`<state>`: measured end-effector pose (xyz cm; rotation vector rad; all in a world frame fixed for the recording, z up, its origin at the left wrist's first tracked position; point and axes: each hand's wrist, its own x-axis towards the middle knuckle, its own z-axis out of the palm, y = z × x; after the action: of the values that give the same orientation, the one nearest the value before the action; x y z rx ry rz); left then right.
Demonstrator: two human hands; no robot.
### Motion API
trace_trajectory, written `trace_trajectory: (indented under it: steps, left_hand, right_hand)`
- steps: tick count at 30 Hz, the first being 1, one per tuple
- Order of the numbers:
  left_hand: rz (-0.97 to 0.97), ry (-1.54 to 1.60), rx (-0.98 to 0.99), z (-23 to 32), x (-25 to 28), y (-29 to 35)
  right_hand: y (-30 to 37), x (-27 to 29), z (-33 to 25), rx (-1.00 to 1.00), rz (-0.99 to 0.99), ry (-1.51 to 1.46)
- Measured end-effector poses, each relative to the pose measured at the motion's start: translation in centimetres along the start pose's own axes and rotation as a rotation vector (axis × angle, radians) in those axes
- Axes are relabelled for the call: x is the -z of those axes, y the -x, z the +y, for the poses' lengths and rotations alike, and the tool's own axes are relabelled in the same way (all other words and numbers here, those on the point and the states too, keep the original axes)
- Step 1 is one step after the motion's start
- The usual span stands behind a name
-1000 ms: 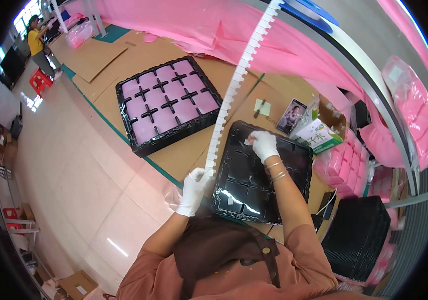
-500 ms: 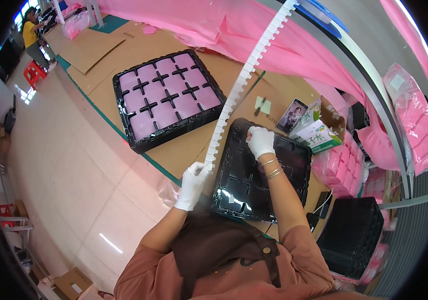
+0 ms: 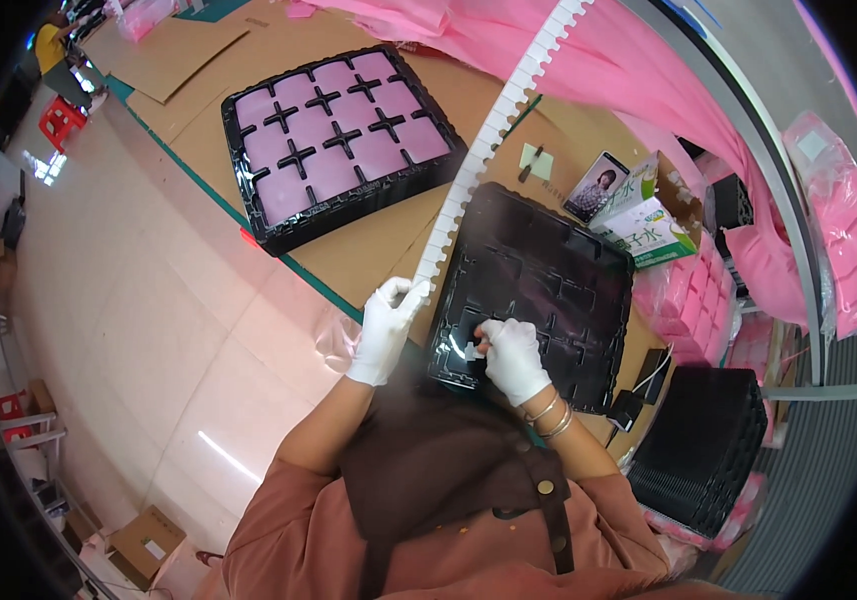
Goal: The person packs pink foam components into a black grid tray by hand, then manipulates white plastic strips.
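left hand pinching notched white strip | right hand over black plastic tray, grip unclear | tugging could tear strip

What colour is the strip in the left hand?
The strip is white; it shows best in the head view, rising from the left hand.

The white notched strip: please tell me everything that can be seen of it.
The white notched strip is long, narrow and thin, apparently paper or plastic. Small teeth line its right edge; its left edge looks smooth. It slants from lower left to upper right, where it leaves the picture. The left hand holds its lower end. Whether it touches anything else is unclear.
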<state>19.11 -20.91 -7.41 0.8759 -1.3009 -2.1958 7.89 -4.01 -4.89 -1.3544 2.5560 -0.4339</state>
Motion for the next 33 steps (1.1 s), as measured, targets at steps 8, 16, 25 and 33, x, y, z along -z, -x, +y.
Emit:
trace_trajectory:
  steps: [8, 16, 25, 33]
  left_hand:
    - [0.006, 0.018, 0.032, 0.1, 0.2, 1.8]
    - [0.013, 0.004, 0.032, -0.2, -0.1, 1.9]
    - [0.083, -0.127, -0.057, -0.4, 0.4, 0.8]
    - [0.452, -1.013, -0.536, 0.7, -0.7, 0.6]
  right_hand:
    - [0.9, 0.4, -0.2, 0.082, -0.144, -0.041]
    - [0.8, -0.5, -1.2, 0.149, -0.023, 0.209]
    - [1.0, 6.4, 3.5, 0.129, 0.471, -0.122]
    - [-11.3, 21.2, 28.1, -0.443, 0.820, -0.502]
